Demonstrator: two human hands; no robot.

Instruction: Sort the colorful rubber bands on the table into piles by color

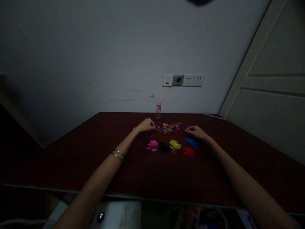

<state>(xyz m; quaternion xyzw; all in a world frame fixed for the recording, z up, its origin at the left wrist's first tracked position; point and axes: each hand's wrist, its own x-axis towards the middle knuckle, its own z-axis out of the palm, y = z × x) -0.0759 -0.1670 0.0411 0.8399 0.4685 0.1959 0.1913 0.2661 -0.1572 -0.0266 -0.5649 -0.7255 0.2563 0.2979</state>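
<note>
A mixed heap of small, many-coloured rubber bands (168, 128) lies toward the back of the table. My left hand (147, 125) is at the heap's left edge, its fingers pinched together; anything between them is too small to make out. To the right of the heap, my right hand (195, 131) rests low over the table with closed fingertips, their contents also hidden. Nearer to me are sorted piles: pink bands (152, 144), black bands (164, 147), yellow bands (175, 145), red bands (188, 151), and blue bands (191, 142) just below my right hand.
A clear bottle with a pink cap (158, 110) stands behind the heap, near the wall. Wall sockets (188, 80) sit above the dark red table (147, 175). A panelled door (269, 82) is at right. Below the table's front edge, a white box (119, 214) and other items show.
</note>
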